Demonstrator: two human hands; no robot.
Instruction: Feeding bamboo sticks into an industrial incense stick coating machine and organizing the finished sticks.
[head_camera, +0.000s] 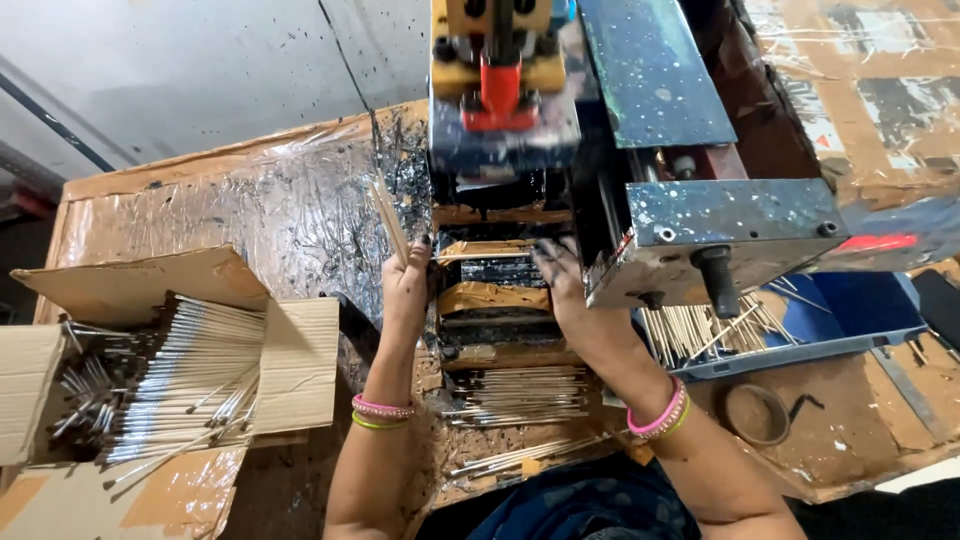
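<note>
My left hand holds a small bunch of thin wooden brush handles, tilted up and leftward, beside the printing machine. My right hand, fingers stained dark, rests on the ink-smeared fixture plate under the machine's red and yellow head; whether it grips anything I cannot tell. A row of finished brushes lies just in front of the fixture, between my forearms.
An open cardboard box at the left holds several brushes with metal ferrules. A blue tray at the right holds loose wooden sticks. A roll of tape lies near the right edge. Plastic sheeting covers the bench.
</note>
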